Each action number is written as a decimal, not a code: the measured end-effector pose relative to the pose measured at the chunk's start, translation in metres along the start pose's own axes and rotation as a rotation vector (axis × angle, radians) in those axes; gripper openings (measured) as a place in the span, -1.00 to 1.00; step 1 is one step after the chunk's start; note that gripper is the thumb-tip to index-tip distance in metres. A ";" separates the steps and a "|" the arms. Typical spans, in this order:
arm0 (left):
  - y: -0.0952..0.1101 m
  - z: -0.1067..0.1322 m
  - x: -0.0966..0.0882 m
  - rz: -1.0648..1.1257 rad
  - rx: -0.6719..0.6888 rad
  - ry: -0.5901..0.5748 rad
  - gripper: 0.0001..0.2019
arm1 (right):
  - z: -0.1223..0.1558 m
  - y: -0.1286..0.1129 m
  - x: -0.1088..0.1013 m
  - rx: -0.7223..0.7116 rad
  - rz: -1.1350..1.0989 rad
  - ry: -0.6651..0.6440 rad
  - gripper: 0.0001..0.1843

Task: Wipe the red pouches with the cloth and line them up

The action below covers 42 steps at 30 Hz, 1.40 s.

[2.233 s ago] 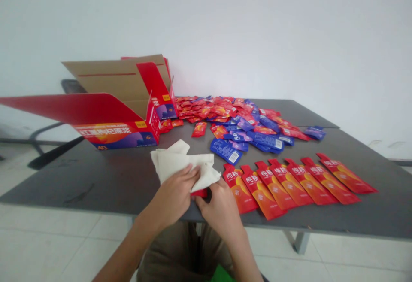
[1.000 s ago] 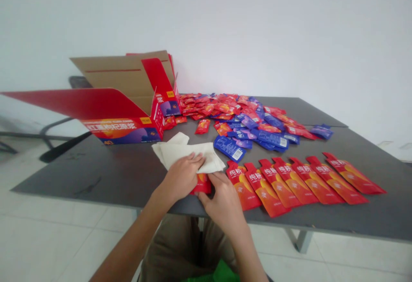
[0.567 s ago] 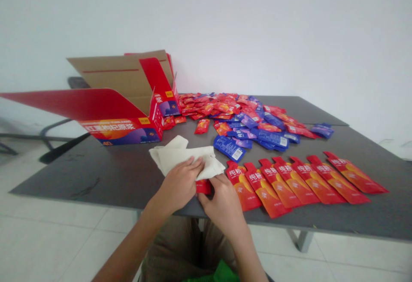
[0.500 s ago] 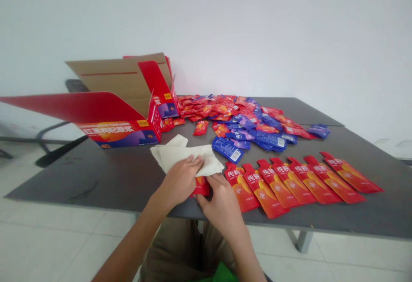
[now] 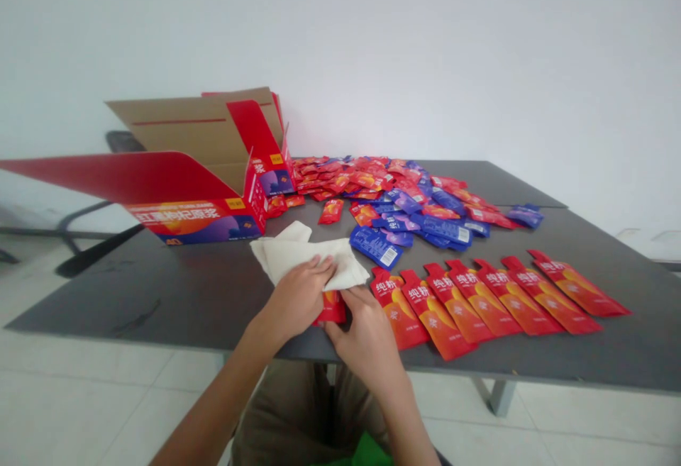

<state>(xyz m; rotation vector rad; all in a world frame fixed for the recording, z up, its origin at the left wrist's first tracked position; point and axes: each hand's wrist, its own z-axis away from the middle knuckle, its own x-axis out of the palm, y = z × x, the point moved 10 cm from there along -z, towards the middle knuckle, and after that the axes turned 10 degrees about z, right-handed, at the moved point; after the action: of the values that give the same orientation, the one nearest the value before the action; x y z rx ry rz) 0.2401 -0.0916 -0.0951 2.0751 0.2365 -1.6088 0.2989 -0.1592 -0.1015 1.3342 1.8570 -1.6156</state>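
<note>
My left hand (image 5: 298, 297) presses a folded white cloth (image 5: 308, 260) down onto a red sachet (image 5: 332, 308) near the table's front edge, its fingers curled over the cloth. My right hand (image 5: 367, 335) grips the lower end of that same sachet, most of which is hidden under the cloth and my fingers. Just to the right lies a neat overlapping row of red sachets (image 5: 494, 299).
An open red cardboard box (image 5: 196, 203) with raised flaps stands at the back left of the dark grey table (image 5: 159, 296). Behind the row, a loose heap of red and blue sachets (image 5: 404, 196) spreads out. A black chair frame (image 5: 85, 239) stands left of the table.
My left hand has rubbed the cloth back and forth a little over the red sachet. My right hand has stayed on the sachet. The view has shifted slightly.
</note>
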 end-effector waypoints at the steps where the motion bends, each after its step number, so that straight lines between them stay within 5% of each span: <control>1: 0.004 0.006 0.000 0.012 0.023 0.004 -0.35 | 0.000 0.000 -0.001 0.002 -0.006 0.004 -0.68; 6: 0.023 0.045 -0.001 0.041 0.079 0.039 -0.33 | -0.002 -0.006 0.000 -0.059 -0.021 0.003 -0.69; 13: 0.001 0.000 -0.002 -0.019 -0.023 0.014 -0.34 | -0.001 0.003 0.005 -0.004 0.006 -0.011 -0.68; 21: 0.025 0.044 0.001 0.008 0.065 0.029 -0.34 | -0.001 -0.004 0.002 -0.062 -0.024 0.015 -0.66; 28: -0.016 0.000 -0.010 -0.052 -0.114 0.020 -0.36 | -0.002 0.000 0.001 -0.026 0.013 0.003 -0.67; 34: -0.053 0.044 -0.022 -0.124 -0.243 0.038 -0.33 | 0.001 0.003 0.006 -0.053 0.055 0.013 -0.38; 42: -0.068 0.088 -0.030 -0.082 -0.295 0.154 -0.36 | 0.005 -0.006 0.010 -0.076 0.217 -0.046 -0.18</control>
<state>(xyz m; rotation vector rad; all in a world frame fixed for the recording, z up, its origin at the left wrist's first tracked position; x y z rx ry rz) 0.1266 -0.0708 -0.1019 1.9797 0.5831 -1.3652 0.2878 -0.1588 -0.1073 1.3993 1.6654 -1.4394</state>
